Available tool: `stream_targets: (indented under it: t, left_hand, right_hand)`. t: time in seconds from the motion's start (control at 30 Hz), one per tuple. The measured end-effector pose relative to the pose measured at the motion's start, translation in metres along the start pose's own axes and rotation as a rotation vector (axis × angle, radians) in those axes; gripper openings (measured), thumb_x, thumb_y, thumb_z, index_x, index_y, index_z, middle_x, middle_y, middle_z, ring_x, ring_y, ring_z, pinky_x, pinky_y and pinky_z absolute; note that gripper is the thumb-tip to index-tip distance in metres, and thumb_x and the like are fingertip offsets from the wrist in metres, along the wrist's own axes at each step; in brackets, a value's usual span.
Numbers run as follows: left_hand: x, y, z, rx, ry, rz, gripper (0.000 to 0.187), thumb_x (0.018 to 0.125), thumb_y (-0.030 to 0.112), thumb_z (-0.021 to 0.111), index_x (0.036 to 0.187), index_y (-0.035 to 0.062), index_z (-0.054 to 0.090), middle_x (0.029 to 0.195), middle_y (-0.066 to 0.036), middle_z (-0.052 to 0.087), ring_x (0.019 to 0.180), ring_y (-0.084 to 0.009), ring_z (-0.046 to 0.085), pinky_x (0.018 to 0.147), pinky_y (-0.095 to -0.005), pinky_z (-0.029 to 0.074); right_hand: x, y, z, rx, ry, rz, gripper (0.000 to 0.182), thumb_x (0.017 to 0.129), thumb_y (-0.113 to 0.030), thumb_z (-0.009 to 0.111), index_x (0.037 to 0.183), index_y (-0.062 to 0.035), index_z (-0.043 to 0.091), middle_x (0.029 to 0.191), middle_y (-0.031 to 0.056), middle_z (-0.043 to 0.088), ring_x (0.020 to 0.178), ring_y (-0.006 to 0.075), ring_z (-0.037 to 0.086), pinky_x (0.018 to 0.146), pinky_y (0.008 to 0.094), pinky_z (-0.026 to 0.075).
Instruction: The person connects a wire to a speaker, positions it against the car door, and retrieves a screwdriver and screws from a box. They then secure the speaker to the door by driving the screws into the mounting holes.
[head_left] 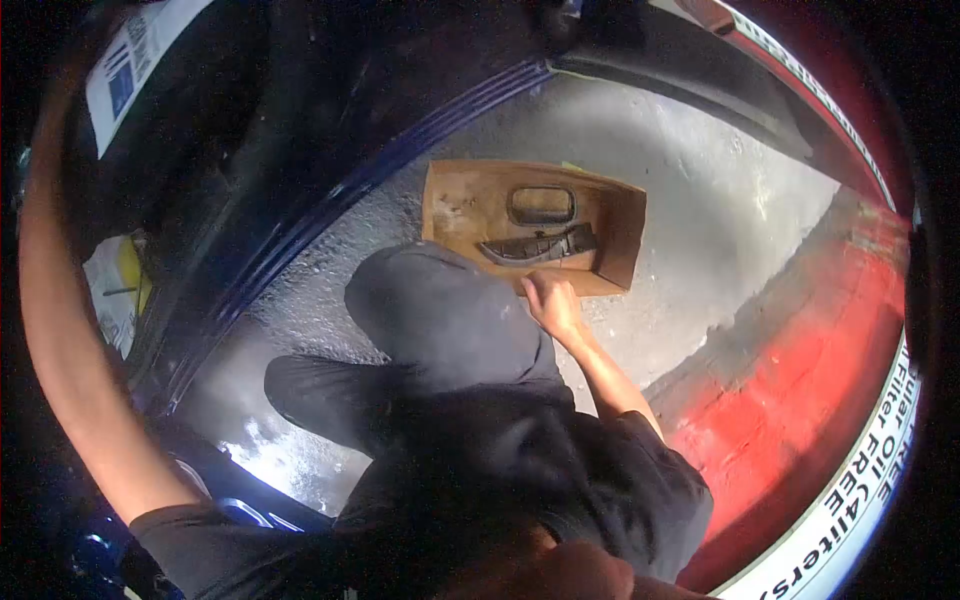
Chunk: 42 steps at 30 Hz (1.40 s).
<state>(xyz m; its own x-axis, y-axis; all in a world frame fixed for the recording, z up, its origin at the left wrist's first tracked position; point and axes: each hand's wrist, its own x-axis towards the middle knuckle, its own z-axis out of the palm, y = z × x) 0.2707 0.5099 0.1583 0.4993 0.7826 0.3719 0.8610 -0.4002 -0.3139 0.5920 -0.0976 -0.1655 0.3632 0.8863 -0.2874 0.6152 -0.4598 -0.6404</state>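
Observation:
My right hand (553,304) is closed over the near edge of an open cardboard box (455,190) on the floor. Inside the box lies a dark, ring-like rectangular part (542,219) with rounded corners. Nearer to my hand rests a long dark plastic-looking trim piece (540,247), broad at its right end and tapering to the left. My left forearm reaches up along the far left side of the view, toward the dark car interior. The left hand itself does not show.
An open dark blue car door sill (400,140) runs along the left. A red-painted raised ledge (800,370) borders the grey concrete floor (720,150) on the right. My bent knee (440,310) is close to the box. Papers (112,290) lie inside the car.

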Motion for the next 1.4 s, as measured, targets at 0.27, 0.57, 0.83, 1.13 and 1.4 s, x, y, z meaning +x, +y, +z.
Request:
stream_targets:
  t: [0.27, 0.57, 0.83, 1.13, 1.4]
  left_hand:
    - [-0.004, -0.003, -0.016, -0.025, 0.011, 0.06, 0.056, 0.091, 0.046, 0.056, 0.115, -0.0036, 0.066, 0.115, -0.025, 0.066, 0.108, -0.0352, 0.065, 0.093, -0.0421, 0.05]
    - [-0.024, -0.013, -0.029, -0.072, 0.034, 0.107, 0.061, 0.091, 0.051, 0.057, 0.118, -0.003, 0.065, 0.115, -0.024, 0.066, 0.108, -0.0348, 0.065, 0.094, -0.0399, 0.05]
    - [-0.048, 0.031, -0.079, -0.462, -0.008, 0.068, 0.046, 0.097, 0.042, 0.057, 0.123, 0.0043, 0.065, 0.123, -0.018, 0.066, 0.114, -0.0282, 0.062, 0.098, -0.0367, 0.045]
    - [-0.052, 0.037, -0.097, -0.235, 0.085, -0.048, 0.042, 0.089, 0.042, 0.062, 0.102, 0.0025, 0.071, 0.1, -0.027, 0.068, 0.101, -0.044, 0.063, 0.087, -0.0502, 0.05]
    - [-0.021, 0.051, -0.082, -0.036, -0.084, -0.082, 0.04, 0.09, 0.037, 0.057, 0.095, 0.0003, 0.072, 0.095, -0.025, 0.069, 0.092, -0.0426, 0.068, 0.083, -0.0483, 0.055]
  right_hand:
    - [0.014, 0.038, 0.012, 0.121, 0.193, 0.075, 0.022, 0.092, -0.019, 0.062, 0.089, 0.0032, 0.064, 0.083, 0.0267, 0.064, 0.08, 0.0459, 0.063, 0.067, 0.0468, 0.05]
    - [0.065, 0.007, 0.022, 0.177, 0.146, -0.022, 0.02, 0.091, -0.016, 0.062, 0.092, 0.0033, 0.063, 0.088, 0.027, 0.065, 0.086, 0.0466, 0.062, 0.073, 0.0479, 0.049]
    - [0.105, 0.0, 0.054, 0.09, 0.044, -0.147, 0.026, 0.089, -0.014, 0.062, 0.109, 0.0016, 0.063, 0.105, 0.0282, 0.064, 0.096, 0.0464, 0.061, 0.078, 0.0489, 0.051]
    - [0.154, 0.018, 0.133, -0.297, 0.021, -0.397, 0.042, 0.082, -0.008, 0.059, 0.124, -0.0026, 0.057, 0.124, 0.0284, 0.052, 0.103, 0.0455, 0.058, 0.08, 0.0511, 0.051]
    - [0.171, 0.068, 0.162, -0.288, -0.077, -0.579, 0.042, 0.083, -0.014, 0.062, 0.124, -0.007, 0.059, 0.124, 0.0203, 0.055, 0.11, 0.0409, 0.056, 0.09, 0.0461, 0.051]
